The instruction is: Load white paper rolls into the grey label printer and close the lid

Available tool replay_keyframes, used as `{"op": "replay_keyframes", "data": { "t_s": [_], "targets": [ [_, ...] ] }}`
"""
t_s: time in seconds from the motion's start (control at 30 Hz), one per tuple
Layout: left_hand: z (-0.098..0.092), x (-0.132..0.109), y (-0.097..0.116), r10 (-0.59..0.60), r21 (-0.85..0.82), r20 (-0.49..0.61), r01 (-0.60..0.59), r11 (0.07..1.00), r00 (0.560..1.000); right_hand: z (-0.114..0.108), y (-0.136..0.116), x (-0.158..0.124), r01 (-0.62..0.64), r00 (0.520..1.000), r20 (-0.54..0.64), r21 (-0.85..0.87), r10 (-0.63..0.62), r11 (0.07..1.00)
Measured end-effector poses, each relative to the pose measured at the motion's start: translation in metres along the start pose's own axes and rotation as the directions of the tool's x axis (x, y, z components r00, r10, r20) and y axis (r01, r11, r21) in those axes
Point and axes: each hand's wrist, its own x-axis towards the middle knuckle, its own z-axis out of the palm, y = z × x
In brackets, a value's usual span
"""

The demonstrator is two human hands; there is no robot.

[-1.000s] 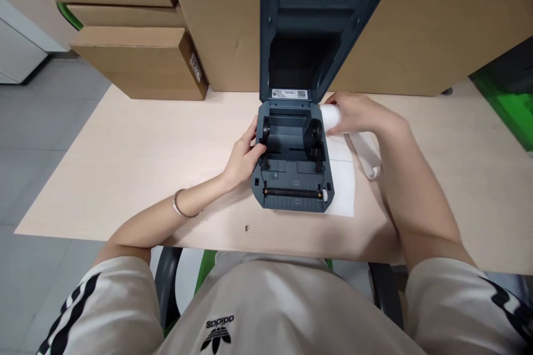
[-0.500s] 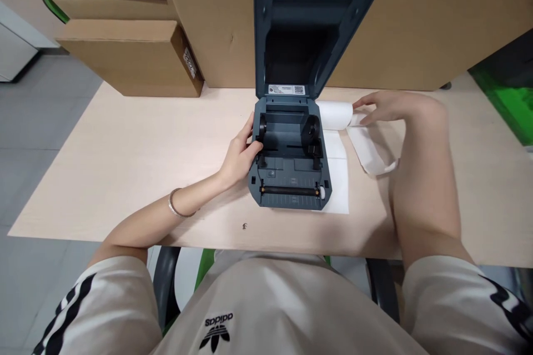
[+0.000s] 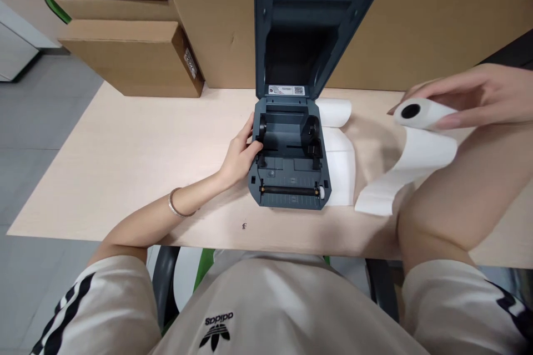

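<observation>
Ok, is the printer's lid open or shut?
Open: the lid stands raised at the far end of the printer body, leaving the black roller exposed.

Pale wood table (image 3: 145, 150), gray tiled floor (image 3: 37, 161), cardboard boxes (image 3: 208, 28) behind

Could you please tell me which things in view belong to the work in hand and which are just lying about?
In use:
printer, left hand on it
paper roll, in the right hand
probably the second roll, beside the printer

Apparently just lying about:
cardboard boxes
dark scrap
</observation>
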Motion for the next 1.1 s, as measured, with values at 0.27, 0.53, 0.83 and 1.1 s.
{"op": "replay_keyframes", "data": {
  "t_s": [0.27, 0.53, 0.83, 1.1],
  "targets": [
    [0.001, 0.002, -0.001, -0.003, -0.016, 0.006, 0.003, 1.0, 1.0, 0.114, -0.094, 0.067, 0.143, 0.982, 0.137, -0.084, -0.131, 0.986],
    [0.001, 0.001, 0.001, -0.003, -0.009, 0.006, 0.003, 1.0, 1.0, 0.144, -0.103, 0.06, 0.201, 0.972, -0.036, -0.397, -0.234, 0.896],
    [-0.001, 0.001, 0.003, 0.033, 0.01, 0.025, -0.034, 0.999, 0.999, 0.146, -0.145, 0.007, 0.365, 0.917, 0.284, -0.306, -0.281, 0.88],
    [0.0, 0.003, 0.0, -0.058, -0.023, 0.056, 0.059, 0.998, 0.997, 0.176, -0.146, -0.015, 0.511, 0.859, 0.325, -0.532, -0.394, 0.675]
  ]
}}
